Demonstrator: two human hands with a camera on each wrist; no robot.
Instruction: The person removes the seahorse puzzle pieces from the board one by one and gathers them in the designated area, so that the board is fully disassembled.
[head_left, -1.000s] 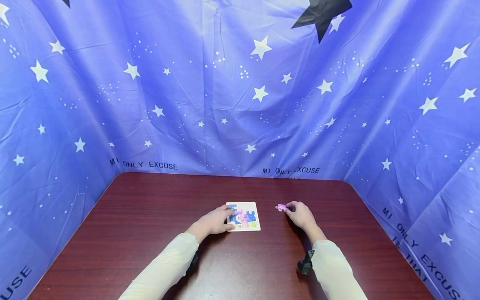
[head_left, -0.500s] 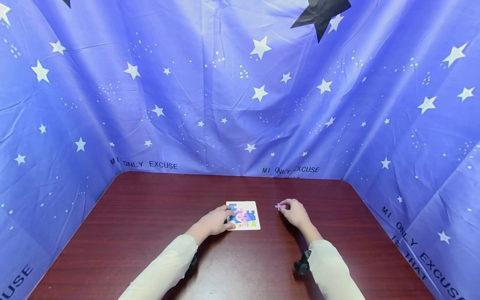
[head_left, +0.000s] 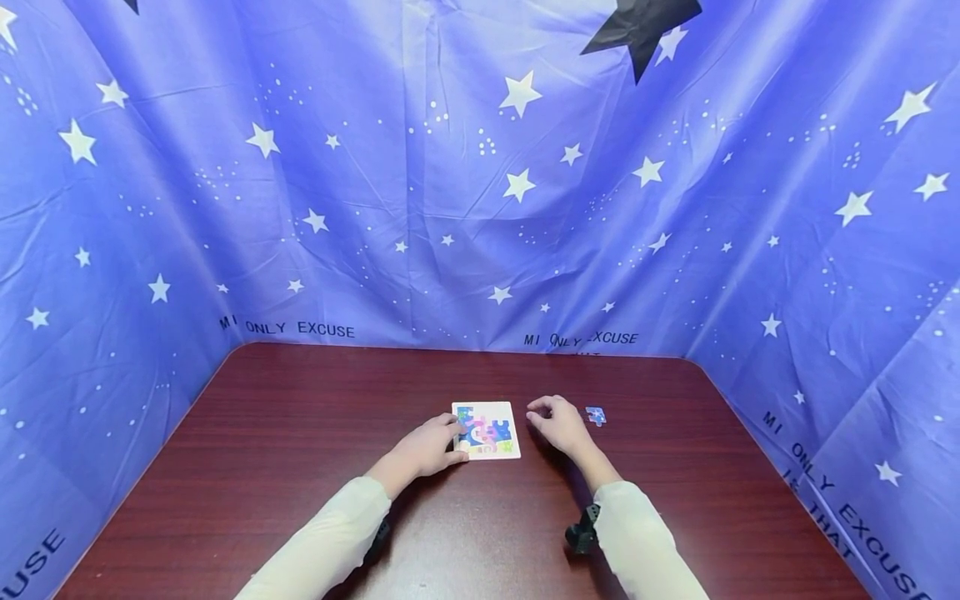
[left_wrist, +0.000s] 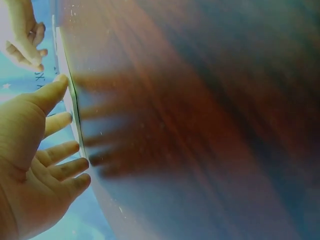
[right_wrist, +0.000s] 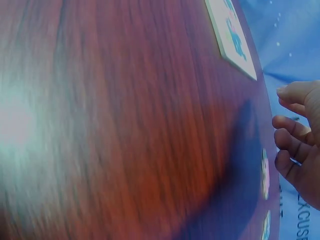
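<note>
A square jigsaw board (head_left: 495,409) with a white rim lies on the table, partly filled with blue, pink and green-yellow pieces. My left hand (head_left: 426,447) rests its straight fingers and thumb on the board's left side. In the left wrist view, those fingertips (left_wrist: 71,147) touch the board's edge. My right hand (head_left: 564,427) hovers just right of the board, fingers loosely bent and holding nothing. A blue puzzle piece (head_left: 596,415) lies right of that hand. In the right wrist view, a pinkish puzzle piece (right_wrist: 265,175) also lies on the table; the head view hides it.
The dark red wooden table (head_left: 300,467) has rounded far corners. Blue cloth with white stars (head_left: 405,167) hangs round its back and sides. A black wrist camera (head_left: 582,532) hangs under the right sleeve.
My right hand has let go of the pink puzzle piece and moved left toward the board, uncovering the blue piece. The left hand stays on the board.
</note>
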